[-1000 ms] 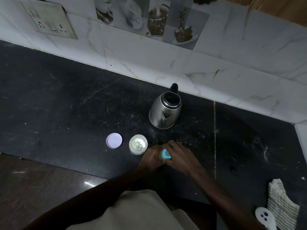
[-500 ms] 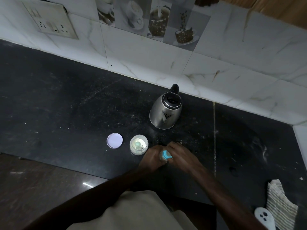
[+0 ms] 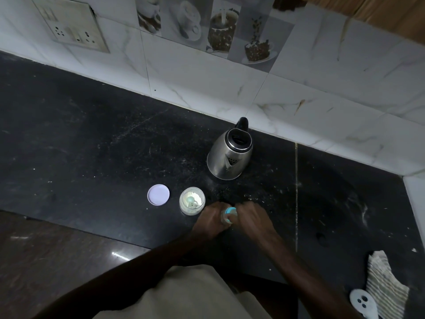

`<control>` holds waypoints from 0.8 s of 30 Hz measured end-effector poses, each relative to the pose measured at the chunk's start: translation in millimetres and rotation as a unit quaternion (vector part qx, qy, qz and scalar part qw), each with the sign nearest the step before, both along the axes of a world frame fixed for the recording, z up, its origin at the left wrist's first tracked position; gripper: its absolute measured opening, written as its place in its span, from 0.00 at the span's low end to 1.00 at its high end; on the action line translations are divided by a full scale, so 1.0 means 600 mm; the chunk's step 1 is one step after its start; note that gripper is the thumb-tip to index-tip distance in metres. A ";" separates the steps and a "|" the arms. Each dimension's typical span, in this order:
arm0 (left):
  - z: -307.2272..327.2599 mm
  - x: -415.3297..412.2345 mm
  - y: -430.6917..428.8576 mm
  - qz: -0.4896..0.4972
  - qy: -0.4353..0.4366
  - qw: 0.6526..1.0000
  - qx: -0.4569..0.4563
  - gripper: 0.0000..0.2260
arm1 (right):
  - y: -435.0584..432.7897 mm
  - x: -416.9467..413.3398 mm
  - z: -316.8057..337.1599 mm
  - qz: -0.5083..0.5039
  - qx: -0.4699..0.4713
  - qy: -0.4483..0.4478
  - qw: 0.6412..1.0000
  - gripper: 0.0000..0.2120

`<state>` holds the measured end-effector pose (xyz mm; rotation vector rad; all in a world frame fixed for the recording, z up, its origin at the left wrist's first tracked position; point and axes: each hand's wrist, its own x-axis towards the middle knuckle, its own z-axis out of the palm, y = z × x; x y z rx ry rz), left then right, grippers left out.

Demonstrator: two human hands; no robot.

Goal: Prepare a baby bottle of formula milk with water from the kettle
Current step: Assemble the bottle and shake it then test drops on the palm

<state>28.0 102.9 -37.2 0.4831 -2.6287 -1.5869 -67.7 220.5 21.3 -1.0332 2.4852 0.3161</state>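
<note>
Looking down from head height, 2 hands meet over a small baby bottle [image 3: 226, 217] near the front edge of a dark worktop [image 3: 92, 146]. The left hand [image 3: 210, 221] is curled around the clear body; the right hand [image 3: 251, 218] is wrapped over the top, where a blue ring shows between them. Both hands are closed on the bottle. It seems to stand close to upright, long axis vertical, top pointing up toward the camera, though the hands hide most of it.

Just left of the bottle, an open formula jar [image 3: 192, 201] holds white powder and a scoop, with its round lid [image 3: 158, 194] lying flat beside it. A steel kettle [image 3: 230, 155] stands behind, lid shut, spout facing the hands.

Judging progress: the jar is opened, and the hands appear to be twisting the bottle's ring. Whether that is opening or closing, and whether water or powder is already inside, cannot be told.
</note>
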 end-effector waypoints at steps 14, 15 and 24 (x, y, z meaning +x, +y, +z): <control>-0.004 -0.001 0.002 -0.011 0.008 1.000 -0.011 0.14 | 0.002 0.013 0.000 0.049 -0.039 -0.055 0.997 0.22; -0.005 -0.002 0.003 -0.016 -0.007 1.000 -0.011 0.15 | -0.001 0.012 0.003 0.041 -0.021 -0.035 0.998 0.19; -0.011 0.003 0.006 -0.007 0.019 0.999 -0.030 0.14 | -0.009 0.007 -0.001 0.062 0.012 -0.001 0.998 0.21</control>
